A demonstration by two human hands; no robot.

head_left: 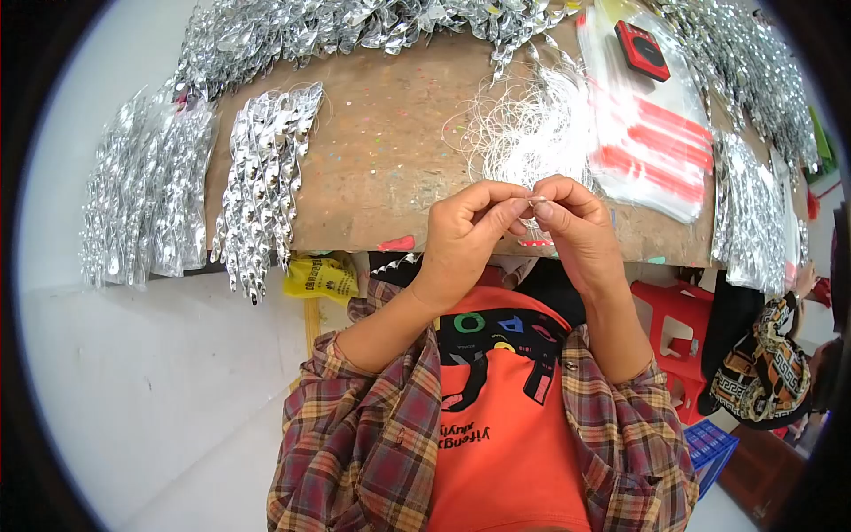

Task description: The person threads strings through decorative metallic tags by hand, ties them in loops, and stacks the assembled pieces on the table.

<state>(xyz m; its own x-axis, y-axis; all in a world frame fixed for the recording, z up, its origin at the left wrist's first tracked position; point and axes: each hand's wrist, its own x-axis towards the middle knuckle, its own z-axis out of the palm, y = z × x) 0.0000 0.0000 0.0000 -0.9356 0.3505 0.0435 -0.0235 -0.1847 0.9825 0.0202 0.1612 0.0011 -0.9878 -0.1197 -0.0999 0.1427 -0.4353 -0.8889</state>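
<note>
Before you, the worn brown tabletop (381,160) carries twisted silver strips (266,164) along its far side and both ends, a tangle of pale strings (536,129) and red-banded plastic bags (656,133).

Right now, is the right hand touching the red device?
Apart. The head view shows plastic bags between the right hand and the red device.

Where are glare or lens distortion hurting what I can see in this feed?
Head view: glare washes out the middle of the white string bundle and streaks the plastic bags; foil strands sparkle with highlights; dark rounded corners suggest a wide-angle lens; the small pale item between the left hand and right hand is too tiny to identify.
</note>
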